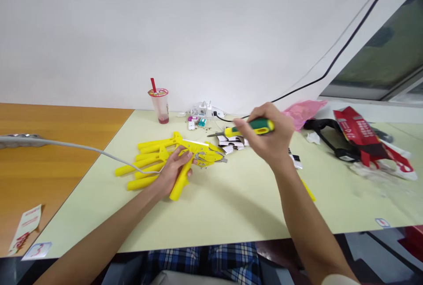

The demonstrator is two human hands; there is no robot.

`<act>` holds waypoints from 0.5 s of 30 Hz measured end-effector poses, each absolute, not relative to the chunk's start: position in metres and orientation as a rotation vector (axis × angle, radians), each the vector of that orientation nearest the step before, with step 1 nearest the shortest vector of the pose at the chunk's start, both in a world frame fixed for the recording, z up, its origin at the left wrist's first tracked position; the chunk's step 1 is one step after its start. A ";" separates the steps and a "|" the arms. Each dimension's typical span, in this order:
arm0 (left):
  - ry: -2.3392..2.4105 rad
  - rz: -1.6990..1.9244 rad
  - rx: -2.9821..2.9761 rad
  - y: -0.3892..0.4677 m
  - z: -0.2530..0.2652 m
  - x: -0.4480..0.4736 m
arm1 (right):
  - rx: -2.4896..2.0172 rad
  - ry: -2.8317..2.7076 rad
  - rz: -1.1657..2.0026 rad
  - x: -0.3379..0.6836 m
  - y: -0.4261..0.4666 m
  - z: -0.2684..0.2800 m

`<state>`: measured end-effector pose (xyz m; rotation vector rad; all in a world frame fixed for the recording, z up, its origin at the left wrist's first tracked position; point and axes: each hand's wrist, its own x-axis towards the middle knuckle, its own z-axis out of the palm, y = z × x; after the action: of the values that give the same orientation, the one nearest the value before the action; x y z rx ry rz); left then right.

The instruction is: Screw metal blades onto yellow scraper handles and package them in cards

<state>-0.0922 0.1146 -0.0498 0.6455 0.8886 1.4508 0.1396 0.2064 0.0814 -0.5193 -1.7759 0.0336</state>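
Observation:
My left hand (175,168) is closed around a handle of yellow shears (181,182), just above the table. Several more yellow handles (142,161) lie on the table beneath and to the left of it. Their metal jaws and blades bunch together on the right, so I cannot tell one tool from another there. In my right hand (272,133) is a screwdriver (236,131) with a green and yellow grip. Its shaft points left, raised above the table and apart from the shears. Small screws or nuts (202,166) show beside the jaws.
A plastic cup (161,106) with a red straw stands at the back. Behind the tools are a power strip (201,109) and folded card pieces (231,142). Headphones (333,137), a red package (358,133) and a pink bag (304,113) lie right. A grey cable (82,146) crosses from the left.

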 end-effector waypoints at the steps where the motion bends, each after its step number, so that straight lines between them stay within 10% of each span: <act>1: 0.877 1.470 0.674 0.115 -0.048 -0.094 | -0.572 -1.641 0.118 0.148 0.211 0.079; 8: 0.726 1.520 0.872 0.115 -0.015 -0.090 | -0.896 -1.015 1.043 0.203 0.275 -0.004; 15: 0.636 1.541 1.118 0.123 0.042 -0.060 | -1.023 -1.073 0.984 0.218 0.300 -0.070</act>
<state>-0.0604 0.1228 0.0418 1.1180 0.6363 1.5413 0.2178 0.3003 -0.0699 -1.0225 -1.0732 0.9835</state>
